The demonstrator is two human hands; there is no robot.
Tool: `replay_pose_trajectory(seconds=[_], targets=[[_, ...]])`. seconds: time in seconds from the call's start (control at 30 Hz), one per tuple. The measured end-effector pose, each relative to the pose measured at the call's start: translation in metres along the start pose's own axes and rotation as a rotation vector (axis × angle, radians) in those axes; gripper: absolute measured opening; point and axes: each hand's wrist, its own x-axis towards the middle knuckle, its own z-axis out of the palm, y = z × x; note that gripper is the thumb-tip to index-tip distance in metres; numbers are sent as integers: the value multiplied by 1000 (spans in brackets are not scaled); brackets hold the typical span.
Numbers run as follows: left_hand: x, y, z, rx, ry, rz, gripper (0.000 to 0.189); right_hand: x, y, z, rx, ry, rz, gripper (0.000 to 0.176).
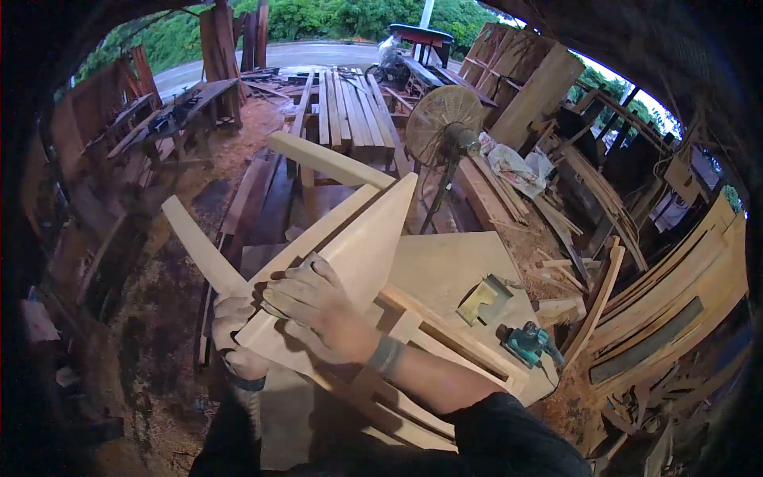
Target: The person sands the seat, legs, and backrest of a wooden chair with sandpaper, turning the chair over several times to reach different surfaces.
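A pale wooden piece of furniture with a flat board (358, 238) and angled legs (203, 242) is tilted up in front of me. My left hand (234, 338) is wrapped round its lower left corner, where a leg meets the frame. Across the board's lower face lies my right hand (326, 310), fingers bent over a thin folded piece that looks like sandpaper (274, 304). Most of that piece is hidden under the fingers. The wooden piece rests over a slatted wooden frame (445, 338) on a work surface.
A green power tool (531, 343) and a yellowish metal bracket-like part (483, 300) lie to the right. Behind them stands a fan (443, 127). Long planks (346, 107) are stacked ahead. Curved boards (675, 294) lean at the right, and wood scraps litter the floor.
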Motion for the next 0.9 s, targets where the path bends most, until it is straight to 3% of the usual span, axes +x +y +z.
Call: replay_pose_trajectory(seconds=[0.03, 0.1, 0.17, 0.2, 0.3, 0.33, 0.4, 0.43, 0.5, 0.57, 0.6, 0.63, 0.67, 0.73, 0.8, 0.9], targets=[[1, 5, 0, -30, -7, -79, 73, -1, -2, 3, -70, -27, -98, 38], [5, 19, 2, -30, -7, -163, 74, -37, 92, -3, -87, 95, 251, 38], [7, 23, 0, -29, -12, -189, 76, -26, 148, -69, -283, 137, 604, 35], [7, 21, -2, -24, -11, -195, 76, -13, 172, -97, -223, 269, 359, 32], [1, 17, -8, 33, -23, -179, 73, -10, 189, -84, -115, 442, 526, 30], [-1, 14, -8, 80, -30, -141, 71, -16, 172, -65, -431, 227, 567, 33], [-5, 9, -6, 176, -83, -129, 66, -16, 83, -1, -212, 252, 383, 38], [-7, 9, -11, 230, -144, -159, 64, -14, 29, 30, 51, 183, 370, 42], [-7, 8, -18, 281, -212, -208, 61, -18, -8, 46, 196, 84, 228, 46], [-8, 6, -16, 207, -146, -255, 62, -30, -2, 53, -35, 23, -17, 45], [-11, 7, -14, 170, -100, -263, 60, -49, 30, 42, 137, 22, 215, 53], [-14, 8, -13, 133, -54, -268, 59, -58, 74, 24, 77, 102, 290, 46], [-17, 9, -12, 96, -7, -271, 58, -54, 113, -9, -60, 234, 324, 40], [-15, 11, -20, 377, -115, -131, 45, -33, 172, -73, -282, 489, 309, 30], [-24, 5, -16, -65, -14, -345, 71, -32, 164, -60, -236, 508, 364, 28], [-23, 1, -14, -176, 8, -384, 91, -31, 55, 25, -58, 322, 335, 32]])
